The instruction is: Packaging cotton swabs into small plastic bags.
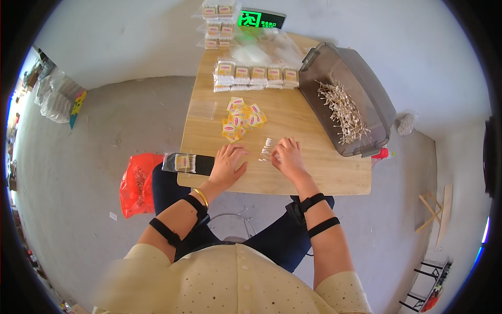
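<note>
A small row of cotton swabs (268, 149) lies on the wooden table near its front edge. My right hand (287, 157) bends over the right end of this row, fingers and thumb closed on the swabs; some of them are hidden beneath it. To the left, my left hand (228, 165) rests on the tabletop with its fingers apart and nothing in them. Beside that hand, a clear bag holding a swab pack (185, 163) lies on a black strip (204, 165) at the table's left edge. Beyond both hands is a loose pile of yellow and white cards (243, 119).
A grey plastic bin (334, 99) with many loose swabs (342, 112) leans at the right. Several finished swab packs (257, 76) stand in rows at the back, near clear plastic bags (266, 49). A red bag (140, 183) sits beside my left leg.
</note>
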Motion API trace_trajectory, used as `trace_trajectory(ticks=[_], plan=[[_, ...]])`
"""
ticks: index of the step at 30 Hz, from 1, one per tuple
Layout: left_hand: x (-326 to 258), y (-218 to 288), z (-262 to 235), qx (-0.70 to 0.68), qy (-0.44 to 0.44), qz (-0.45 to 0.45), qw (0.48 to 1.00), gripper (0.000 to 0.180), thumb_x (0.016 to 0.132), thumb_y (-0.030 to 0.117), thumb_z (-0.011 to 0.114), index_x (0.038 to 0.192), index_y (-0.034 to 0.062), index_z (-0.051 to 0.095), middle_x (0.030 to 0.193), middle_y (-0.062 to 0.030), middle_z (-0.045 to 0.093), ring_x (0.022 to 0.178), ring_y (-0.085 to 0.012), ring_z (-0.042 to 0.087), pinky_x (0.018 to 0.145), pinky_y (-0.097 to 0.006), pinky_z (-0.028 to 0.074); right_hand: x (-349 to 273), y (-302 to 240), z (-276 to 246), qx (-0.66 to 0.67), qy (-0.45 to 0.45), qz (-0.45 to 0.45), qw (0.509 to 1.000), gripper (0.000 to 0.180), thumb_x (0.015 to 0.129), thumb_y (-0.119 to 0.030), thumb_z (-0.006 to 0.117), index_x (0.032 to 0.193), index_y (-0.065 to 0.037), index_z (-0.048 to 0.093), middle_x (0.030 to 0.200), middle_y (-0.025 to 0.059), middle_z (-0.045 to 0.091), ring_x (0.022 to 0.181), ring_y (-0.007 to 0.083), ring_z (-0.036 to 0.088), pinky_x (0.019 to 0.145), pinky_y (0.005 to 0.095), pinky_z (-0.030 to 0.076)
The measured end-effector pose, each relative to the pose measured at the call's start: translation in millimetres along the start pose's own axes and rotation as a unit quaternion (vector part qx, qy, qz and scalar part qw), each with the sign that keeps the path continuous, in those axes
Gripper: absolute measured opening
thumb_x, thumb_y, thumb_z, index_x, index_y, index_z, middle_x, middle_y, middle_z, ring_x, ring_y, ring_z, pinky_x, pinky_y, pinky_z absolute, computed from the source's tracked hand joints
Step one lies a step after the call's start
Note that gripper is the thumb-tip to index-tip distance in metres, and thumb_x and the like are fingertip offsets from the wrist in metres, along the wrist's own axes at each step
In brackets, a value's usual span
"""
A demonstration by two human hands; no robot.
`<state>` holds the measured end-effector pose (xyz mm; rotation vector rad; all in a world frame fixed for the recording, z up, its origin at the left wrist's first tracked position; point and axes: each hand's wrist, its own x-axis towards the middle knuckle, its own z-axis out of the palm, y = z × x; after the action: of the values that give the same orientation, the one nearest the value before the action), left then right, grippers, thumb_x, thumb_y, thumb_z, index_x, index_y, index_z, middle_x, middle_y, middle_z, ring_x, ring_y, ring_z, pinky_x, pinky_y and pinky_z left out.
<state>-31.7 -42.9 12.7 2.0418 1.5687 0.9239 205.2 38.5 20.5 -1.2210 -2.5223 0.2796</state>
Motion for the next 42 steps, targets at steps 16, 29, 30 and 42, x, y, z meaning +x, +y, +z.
trace_trajectory(ticks=[16, 29, 30, 42], plan=[[0, 43, -33, -0.264, 0.005, -0.163, 0.951, 0.013, 0.089, 0.015, 0.077, 0.095, 0.0033, 0.078, 0.089, -0.0046, 0.076, 0.080, -0.0122, 0.067, 0.075, -0.030, 0.053, -17, -78, -36, 0.208, 0.098, 0.029, 0.973, 0.011, 0.079, -0.008, 0.076, 0.083, -0.009, 0.065, 0.090, 0.0074, 0.066, 0.091, 0.0284, 0.064, 0.078, 0.0412, 0.047], [-60, -16, -57, 0.089, -0.099, 0.023, 0.991, 0.035, 0.075, 0.026, 0.085, 0.103, 0.0147, 0.068, 0.115, -0.0044, 0.058, 0.115, -0.0261, 0.053, 0.102, -0.042, 0.036, -56, -76, 3, 0.307, 0.065, 0.165, 0.935, 0.008, 0.085, -0.006, 0.072, 0.086, -0.002, 0.065, 0.081, 0.0118, 0.067, 0.078, 0.0281, 0.065, 0.073, 0.0399, 0.050], [-63, -21, -59, 0.089, -0.101, 0.024, 0.991, 0.035, 0.075, 0.026, 0.085, 0.103, 0.0147, 0.068, 0.115, -0.0044, 0.058, 0.115, -0.0261, 0.053, 0.102, -0.042, 0.036, -61, -75, 4, 0.309, 0.063, 0.165, 0.935, 0.008, 0.085, -0.006, 0.073, 0.086, -0.002, 0.065, 0.081, 0.0109, 0.067, 0.078, 0.0273, 0.064, 0.073, 0.0397, 0.050], [-36, -7, -45, -0.113, 0.014, -0.168, 0.979, 0.011, 0.090, 0.005, 0.073, 0.099, 0.0022, 0.067, 0.082, -0.0074, 0.070, 0.061, -0.0140, 0.062, 0.056, -0.029, 0.048, -66, -38, 6, 0.211, 0.118, 0.175, 0.954, 0.006, 0.084, -0.008, 0.074, 0.088, -0.005, 0.071, 0.086, 0.0090, 0.065, 0.088, 0.0275, 0.061, 0.078, 0.0392, 0.049]])
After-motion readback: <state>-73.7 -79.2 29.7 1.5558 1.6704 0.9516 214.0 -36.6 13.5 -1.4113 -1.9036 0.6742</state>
